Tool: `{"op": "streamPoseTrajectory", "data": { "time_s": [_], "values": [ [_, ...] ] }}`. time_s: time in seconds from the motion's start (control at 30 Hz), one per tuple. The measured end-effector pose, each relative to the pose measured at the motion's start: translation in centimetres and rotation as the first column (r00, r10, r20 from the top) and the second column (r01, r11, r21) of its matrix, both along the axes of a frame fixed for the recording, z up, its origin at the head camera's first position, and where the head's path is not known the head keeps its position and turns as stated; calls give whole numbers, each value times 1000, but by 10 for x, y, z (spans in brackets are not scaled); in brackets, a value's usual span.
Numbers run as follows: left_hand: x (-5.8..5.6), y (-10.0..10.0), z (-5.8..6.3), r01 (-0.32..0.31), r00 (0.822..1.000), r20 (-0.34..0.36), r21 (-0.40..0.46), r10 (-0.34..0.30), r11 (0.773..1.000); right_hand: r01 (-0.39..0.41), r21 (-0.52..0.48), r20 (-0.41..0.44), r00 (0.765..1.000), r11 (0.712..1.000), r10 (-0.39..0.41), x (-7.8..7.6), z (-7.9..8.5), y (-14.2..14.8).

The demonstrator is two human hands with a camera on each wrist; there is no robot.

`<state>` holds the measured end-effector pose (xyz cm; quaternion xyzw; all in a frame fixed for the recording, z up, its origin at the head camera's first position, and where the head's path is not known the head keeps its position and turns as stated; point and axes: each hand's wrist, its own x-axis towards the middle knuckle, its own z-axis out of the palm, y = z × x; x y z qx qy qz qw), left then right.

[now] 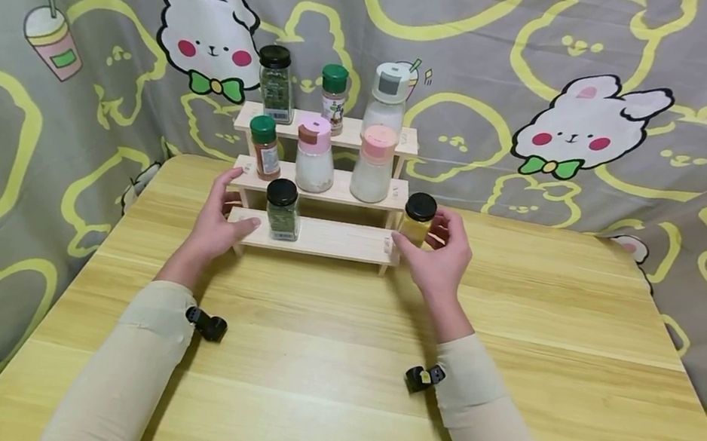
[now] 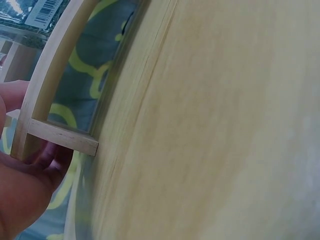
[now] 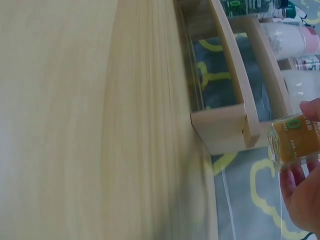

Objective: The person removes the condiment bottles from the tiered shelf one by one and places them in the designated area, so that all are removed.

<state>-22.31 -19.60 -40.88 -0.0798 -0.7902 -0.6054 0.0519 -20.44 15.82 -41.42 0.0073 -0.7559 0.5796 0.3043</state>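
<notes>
A three-tier wooden spice rack (image 1: 337, 239) stands toward the back of the table. My left hand (image 1: 216, 219) grips the left end of its lowest step, thumb on top and fingers curled beneath the board (image 2: 45, 65). In my right hand (image 1: 443, 255) is a black-capped jar of yellow powder (image 1: 418, 219), pinched between thumb and fingers. The right wrist view has this jar (image 3: 294, 141) tilted beside the rack's right end. A black-capped jar of green flakes (image 1: 283, 211) sits on the lowest step, near my left thumb.
The middle step carries a green-capped shaker (image 1: 264, 148), a pink-lidded bottle (image 1: 315, 157) and a peach-lidded bottle (image 1: 374, 166). On the top step are a dark-capped jar (image 1: 275, 87), another green-capped shaker (image 1: 333, 99) and a white-lidded bottle (image 1: 387, 100). A patterned curtain (image 1: 473, 63) hangs behind the table (image 1: 315, 382).
</notes>
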Motion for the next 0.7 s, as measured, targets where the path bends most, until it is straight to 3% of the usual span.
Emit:
{"op": "streamPoseTrajectory", "data": {
  "time_s": [0.3,0.7],
  "values": [
    [-1,1,1,0,1000,8,-5,0,1000,23,18,11,1000,1000,-23,-13,-4,19],
    [-2,0,0,-6,1000,-1,-6,6,1000,33,-38,151,988,999,-27,-37,-5,31]
  ]
}}
